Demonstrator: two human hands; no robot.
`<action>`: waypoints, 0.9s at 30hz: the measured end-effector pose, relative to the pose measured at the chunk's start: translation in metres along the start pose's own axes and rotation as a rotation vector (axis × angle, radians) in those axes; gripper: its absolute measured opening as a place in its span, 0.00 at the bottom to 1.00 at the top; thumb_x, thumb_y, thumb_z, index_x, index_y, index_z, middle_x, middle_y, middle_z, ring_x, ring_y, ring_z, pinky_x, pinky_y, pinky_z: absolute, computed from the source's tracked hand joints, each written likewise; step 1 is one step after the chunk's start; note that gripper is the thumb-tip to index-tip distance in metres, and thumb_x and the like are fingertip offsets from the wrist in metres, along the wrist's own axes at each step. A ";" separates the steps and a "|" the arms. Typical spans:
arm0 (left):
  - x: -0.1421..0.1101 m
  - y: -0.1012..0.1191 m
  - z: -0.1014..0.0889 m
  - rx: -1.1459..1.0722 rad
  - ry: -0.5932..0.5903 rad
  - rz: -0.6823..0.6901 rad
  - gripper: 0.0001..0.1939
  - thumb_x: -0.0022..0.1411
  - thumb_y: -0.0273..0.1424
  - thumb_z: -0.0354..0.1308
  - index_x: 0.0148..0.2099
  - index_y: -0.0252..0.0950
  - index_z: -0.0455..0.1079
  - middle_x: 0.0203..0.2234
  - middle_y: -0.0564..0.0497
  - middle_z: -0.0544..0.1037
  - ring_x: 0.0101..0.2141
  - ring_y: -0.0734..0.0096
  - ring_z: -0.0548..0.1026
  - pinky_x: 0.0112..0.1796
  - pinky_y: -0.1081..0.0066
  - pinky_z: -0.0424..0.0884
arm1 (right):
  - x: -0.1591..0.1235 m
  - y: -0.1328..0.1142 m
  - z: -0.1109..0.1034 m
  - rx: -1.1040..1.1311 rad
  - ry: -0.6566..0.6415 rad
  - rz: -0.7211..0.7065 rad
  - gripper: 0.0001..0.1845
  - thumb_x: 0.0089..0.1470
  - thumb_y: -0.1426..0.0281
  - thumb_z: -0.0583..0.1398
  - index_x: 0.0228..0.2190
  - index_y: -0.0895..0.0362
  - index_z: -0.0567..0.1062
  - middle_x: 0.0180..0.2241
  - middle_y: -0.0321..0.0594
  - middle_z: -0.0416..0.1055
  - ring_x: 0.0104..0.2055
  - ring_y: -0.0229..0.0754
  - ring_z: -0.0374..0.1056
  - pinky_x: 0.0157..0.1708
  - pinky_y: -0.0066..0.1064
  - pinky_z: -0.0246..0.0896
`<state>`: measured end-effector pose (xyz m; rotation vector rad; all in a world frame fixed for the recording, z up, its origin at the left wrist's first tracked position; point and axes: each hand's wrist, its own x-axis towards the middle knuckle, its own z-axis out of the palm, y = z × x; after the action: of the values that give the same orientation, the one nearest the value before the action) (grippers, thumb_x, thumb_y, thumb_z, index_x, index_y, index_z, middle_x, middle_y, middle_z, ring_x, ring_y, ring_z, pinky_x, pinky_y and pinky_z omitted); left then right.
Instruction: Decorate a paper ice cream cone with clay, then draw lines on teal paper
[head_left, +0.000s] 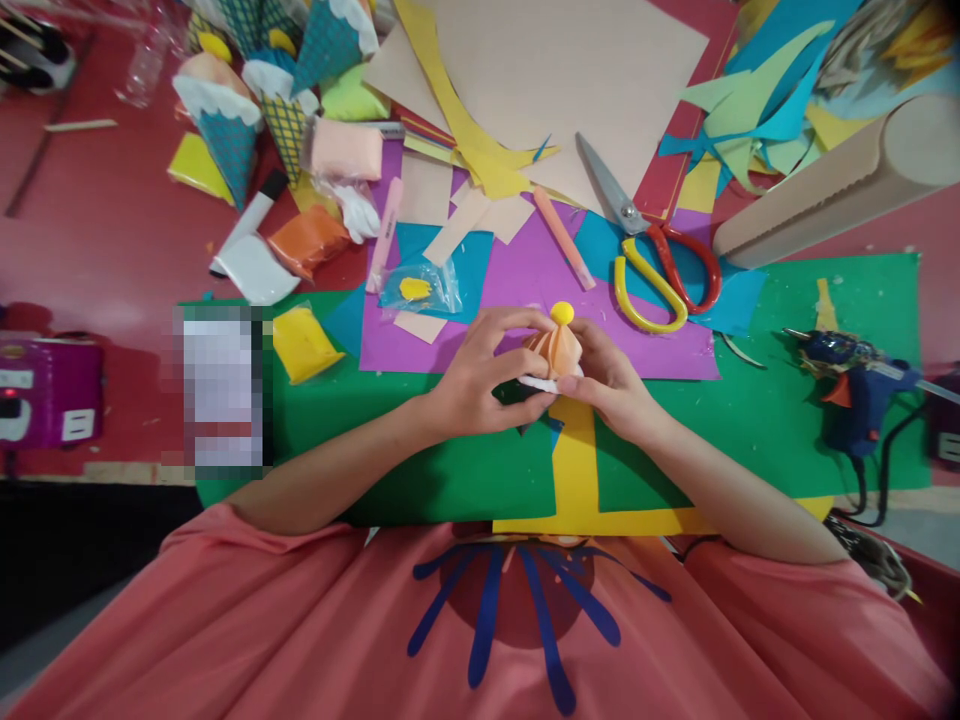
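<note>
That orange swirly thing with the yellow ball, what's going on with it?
Somebody's left hand and right hand hold the orange swirl between them, with its yellow ball at the top and a white edge below. Scissors lie beyond the hands, and a blue glue gun rests off to the right.

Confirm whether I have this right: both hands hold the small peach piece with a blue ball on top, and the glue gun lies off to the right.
One detail is wrong: the ball is yellow, as the head view shows. The left hand and right hand do hold the peach piece, and the glue gun lies off to the right.
</note>
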<state>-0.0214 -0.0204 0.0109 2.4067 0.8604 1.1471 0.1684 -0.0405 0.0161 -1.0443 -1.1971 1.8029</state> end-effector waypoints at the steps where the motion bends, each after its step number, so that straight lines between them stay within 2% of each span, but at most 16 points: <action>1: 0.000 0.000 0.000 -0.012 0.005 0.003 0.06 0.59 0.33 0.61 0.38 0.43 0.67 0.47 0.48 0.74 0.49 0.63 0.73 0.48 0.60 0.70 | 0.000 0.000 0.000 0.002 0.004 0.001 0.31 0.46 0.52 0.67 0.48 0.47 0.65 0.48 0.38 0.72 0.53 0.47 0.69 0.56 0.44 0.63; 8: 0.002 0.001 0.002 -0.042 0.033 0.025 0.05 0.61 0.33 0.60 0.37 0.41 0.66 0.47 0.48 0.73 0.50 0.65 0.73 0.49 0.61 0.71 | 0.000 -0.001 0.002 0.029 0.027 -0.028 0.29 0.46 0.55 0.68 0.47 0.48 0.66 0.47 0.38 0.73 0.52 0.46 0.70 0.55 0.43 0.64; 13: 0.001 0.001 0.003 -0.051 0.031 0.018 0.05 0.61 0.34 0.60 0.38 0.42 0.67 0.47 0.48 0.73 0.48 0.64 0.73 0.47 0.60 0.72 | 0.001 -0.001 0.002 0.077 -0.016 -0.044 0.25 0.50 0.53 0.66 0.46 0.48 0.67 0.44 0.36 0.75 0.48 0.43 0.72 0.52 0.40 0.65; 19: 0.000 0.003 0.003 -0.081 0.016 -0.002 0.03 0.61 0.32 0.60 0.37 0.42 0.68 0.48 0.49 0.73 0.49 0.65 0.73 0.48 0.61 0.72 | 0.002 -0.005 0.005 0.014 0.025 -0.001 0.26 0.46 0.53 0.68 0.42 0.50 0.66 0.42 0.37 0.75 0.47 0.44 0.72 0.53 0.41 0.65; 22: 0.000 0.003 0.000 -0.097 -0.015 -0.054 0.02 0.62 0.32 0.59 0.37 0.41 0.69 0.48 0.48 0.73 0.51 0.65 0.72 0.51 0.61 0.71 | 0.002 -0.005 0.005 0.033 0.025 0.010 0.27 0.47 0.51 0.67 0.43 0.50 0.67 0.42 0.37 0.74 0.46 0.44 0.71 0.51 0.40 0.66; 25: 0.000 0.000 -0.002 -0.181 -0.047 -0.132 0.06 0.63 0.37 0.58 0.37 0.41 0.70 0.48 0.47 0.72 0.51 0.65 0.71 0.51 0.61 0.72 | 0.000 -0.005 0.002 0.088 0.012 0.037 0.28 0.49 0.48 0.64 0.46 0.50 0.68 0.44 0.38 0.74 0.45 0.43 0.71 0.47 0.38 0.68; 27: 0.000 -0.002 -0.003 -0.265 -0.047 -0.166 0.08 0.64 0.39 0.57 0.37 0.40 0.69 0.48 0.47 0.71 0.51 0.65 0.70 0.51 0.61 0.72 | 0.000 -0.005 0.001 0.099 0.009 0.048 0.28 0.49 0.50 0.65 0.47 0.49 0.68 0.46 0.38 0.73 0.47 0.44 0.71 0.48 0.37 0.67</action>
<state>-0.0241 -0.0185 0.0114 2.0986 0.8194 1.0643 0.1687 -0.0394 0.0209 -1.0312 -1.0744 1.8719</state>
